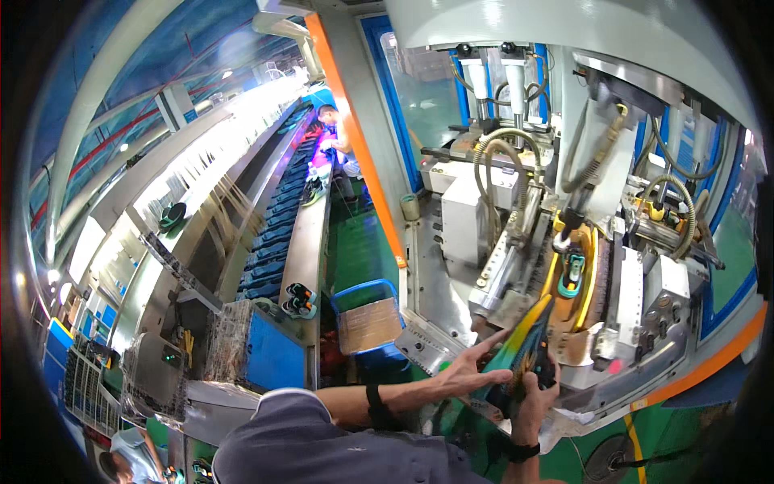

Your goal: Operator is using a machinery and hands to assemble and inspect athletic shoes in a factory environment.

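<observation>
A multicoloured shoe (530,339), black with yellow and teal, is tilted toe-up in front of a large white machine (516,194). My right hand (535,406) grips its heel end from below. My left hand (470,369) lies against the shoe's left side with the fingers stretched along it. I wear a black band on each wrist. Just beyond the shoe's toe, the machine holds a teal and black shoe part (573,271) inside a yellow-rimmed clamp.
A conveyor with blue trays (274,234) runs away on the left, and a pair of shoes (299,301) sits on its ledge. A blue bin with cardboard (367,323) stands on the green floor. One person (336,137) works far down the line; another (133,456) is at the lower left.
</observation>
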`<state>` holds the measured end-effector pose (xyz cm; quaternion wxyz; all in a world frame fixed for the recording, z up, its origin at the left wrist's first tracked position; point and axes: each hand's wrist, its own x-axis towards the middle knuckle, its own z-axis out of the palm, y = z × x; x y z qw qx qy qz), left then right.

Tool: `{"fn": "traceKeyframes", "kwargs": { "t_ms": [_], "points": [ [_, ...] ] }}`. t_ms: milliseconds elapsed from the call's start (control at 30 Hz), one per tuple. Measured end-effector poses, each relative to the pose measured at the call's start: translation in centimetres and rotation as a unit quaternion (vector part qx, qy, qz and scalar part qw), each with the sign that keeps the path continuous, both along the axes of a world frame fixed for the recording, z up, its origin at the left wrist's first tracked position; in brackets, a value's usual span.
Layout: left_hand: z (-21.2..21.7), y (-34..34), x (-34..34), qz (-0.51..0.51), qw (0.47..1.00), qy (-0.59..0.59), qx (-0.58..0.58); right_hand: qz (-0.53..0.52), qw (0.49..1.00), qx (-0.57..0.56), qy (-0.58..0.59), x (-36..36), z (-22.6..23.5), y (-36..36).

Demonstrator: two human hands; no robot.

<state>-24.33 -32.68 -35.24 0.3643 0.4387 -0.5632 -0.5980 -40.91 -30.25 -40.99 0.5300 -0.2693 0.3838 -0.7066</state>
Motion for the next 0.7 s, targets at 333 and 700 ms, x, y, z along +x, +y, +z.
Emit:
{"fn": "traceKeyframes", "kwargs": {
  "t_ms": [333,700],
  "points": [
    [-10.4,-24.6,-3.4,0.119,0.981,-0.135,-0.076,-0.199,0.976,0.026,0.088,-10.8,1.4,0.1],
    [-12.5,-36.6,-12.4,0.050,0.899,-0.435,-0.009,-0.356,0.900,0.139,0.211,-11.3,5.5,1.4]
  ]
}}
